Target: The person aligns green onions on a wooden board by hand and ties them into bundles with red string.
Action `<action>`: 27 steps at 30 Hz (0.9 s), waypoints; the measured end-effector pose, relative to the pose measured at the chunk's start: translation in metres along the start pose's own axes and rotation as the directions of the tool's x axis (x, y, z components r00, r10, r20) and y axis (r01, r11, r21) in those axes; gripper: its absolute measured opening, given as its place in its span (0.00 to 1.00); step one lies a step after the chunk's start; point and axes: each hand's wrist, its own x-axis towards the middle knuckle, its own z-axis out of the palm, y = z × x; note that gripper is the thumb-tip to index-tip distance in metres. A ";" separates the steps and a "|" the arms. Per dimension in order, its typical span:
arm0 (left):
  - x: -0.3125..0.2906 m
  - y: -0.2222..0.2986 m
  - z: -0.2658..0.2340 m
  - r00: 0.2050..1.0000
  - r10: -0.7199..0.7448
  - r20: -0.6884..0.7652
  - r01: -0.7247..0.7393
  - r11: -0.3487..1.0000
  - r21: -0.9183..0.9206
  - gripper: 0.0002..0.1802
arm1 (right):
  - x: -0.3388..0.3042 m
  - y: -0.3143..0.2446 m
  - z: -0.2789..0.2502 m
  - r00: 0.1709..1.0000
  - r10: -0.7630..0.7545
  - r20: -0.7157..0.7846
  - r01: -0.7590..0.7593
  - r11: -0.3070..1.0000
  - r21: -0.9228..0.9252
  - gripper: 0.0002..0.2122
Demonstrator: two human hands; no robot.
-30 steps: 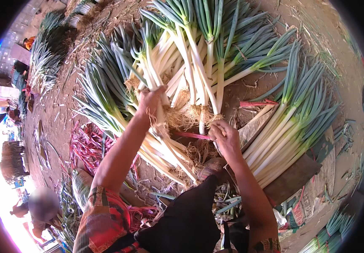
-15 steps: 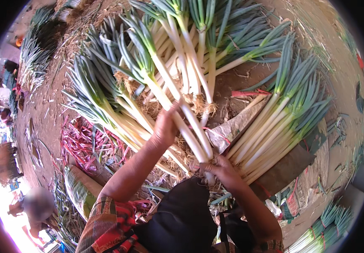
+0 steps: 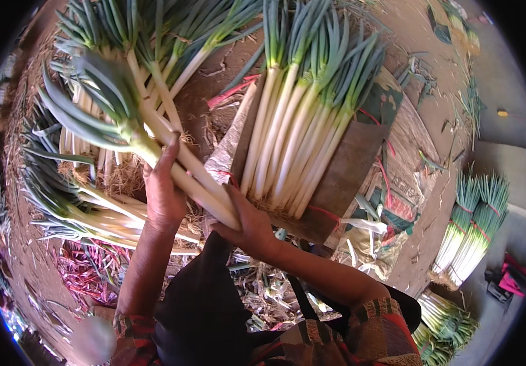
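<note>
Two long green onions (image 3: 201, 190) with thick white stalks lie slantwise across my hands, their leaves pointing to the upper left. My left hand (image 3: 167, 192) is closed round the stalks below the leaves. Near the lower end of the stalks, my right hand (image 3: 252, 229) is closed on them, its fingers partly hidden. Just right of my hands, a row of green onions (image 3: 299, 122) lies side by side on a brown board (image 3: 351, 177), roots toward me. A looser pile of green onions (image 3: 83, 213) with hairy roots spreads left of my left hand.
Red and pink tying strips (image 3: 86, 268) are heaped at the lower left. A red strip (image 3: 232, 91) lies beyond the board. Trimmed leaf scraps (image 3: 269, 287) litter the ground by my lap. Tied onion bundles (image 3: 473, 226) stand at the right, beside a worn sack (image 3: 406, 183).
My view has swung right, so the board and its onions appear further left. Both hands still hold the two green onions. My right hand has shifted its grip at the root end.
</note>
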 end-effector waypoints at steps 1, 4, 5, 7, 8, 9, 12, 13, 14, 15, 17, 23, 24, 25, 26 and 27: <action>-0.004 0.000 0.020 0.999 0.017 0.046 -0.019 0.999 0.042 0.14 | 0.000 0.004 -0.008 0.997 -0.008 -0.080 0.007 1.000 -0.008 0.35; -0.006 0.007 0.071 0.924 0.151 0.352 -0.274 0.903 0.330 0.21 | 0.014 0.025 -0.031 0.955 -0.050 -0.293 0.051 0.999 -0.005 0.36; 0.000 0.007 0.084 0.849 0.174 0.499 -0.366 0.875 0.317 0.25 | 0.022 0.016 -0.043 0.899 -0.055 -0.435 0.058 0.998 -0.006 0.33; 0.007 0.007 0.109 0.770 0.092 0.631 -0.359 0.880 0.310 0.25 | 0.043 0.010 -0.073 0.790 -0.171 -0.588 0.225 0.974 0.019 0.25; 0.018 -0.012 0.107 0.730 0.085 0.678 -0.408 0.850 0.333 0.26 | 0.054 0.010 -0.084 0.760 -0.112 -0.641 0.196 0.979 0.061 0.22; 0.021 -0.031 0.098 0.685 0.009 0.728 -0.516 0.711 0.477 0.26 | 0.065 0.010 -0.096 0.720 -0.070 -0.690 0.169 0.983 0.076 0.22; 0.020 -0.113 0.049 0.529 -0.103 0.842 -0.794 0.288 0.535 0.25 | 0.087 0.071 -0.108 0.575 -0.046 -0.817 -0.164 0.972 -0.170 0.26; 0.015 -0.137 0.035 0.539 -0.232 0.810 -0.779 0.229 0.584 0.25 | 0.082 0.110 -0.095 0.578 0.004 -0.816 -0.293 0.934 -0.203 0.29; 0.011 -0.156 0.021 0.547 -0.358 0.757 -0.763 0.160 0.627 0.26 | 0.077 0.150 -0.077 0.576 0.058 -0.816 -0.415 0.880 -0.230 0.32; 0.013 -0.171 0.008 0.500 -0.362 0.787 -0.812 0.122 0.571 0.27 | 0.062 0.176 -0.054 0.605 0.141 -0.783 -0.455 0.869 -0.195 0.33; 0.016 -0.183 -0.019 0.421 -0.379 0.824 -0.885 0.028 0.465 0.28 | 0.048 0.186 -0.031 0.664 0.293 -0.688 -0.488 0.867 -0.102 0.35; 0.017 -0.174 -0.009 0.429 -0.465 0.774 -0.857 0.059 0.511 0.28 | 0.016 0.166 -0.016 0.738 0.471 -0.483 -0.605 0.779 -0.164 0.30; 0.016 -0.173 -0.009 0.430 -0.482 0.764 -0.855 0.055 0.516 0.28 | 0.018 0.162 -0.020 0.740 0.511 -0.437 -0.622 0.766 -0.159 0.31; 0.015 -0.181 -0.010 0.421 -0.348 0.837 -0.881 0.064 0.470 0.22 | 0.021 0.160 -0.025 0.740 0.549 -0.389 -0.640 0.753 -0.154 0.31; 0.016 -0.182 -0.007 0.428 -0.357 0.830 -0.879 0.050 0.475 0.20 | 0.025 0.159 -0.030 0.735 0.581 -0.349 -0.655 0.741 -0.148 0.32; 0.017 -0.184 -0.003 0.435 -0.367 0.822 -0.876 0.036 0.480 0.18 | 0.025 0.163 -0.034 0.751 0.561 -0.348 -0.643 0.742 -0.191 0.33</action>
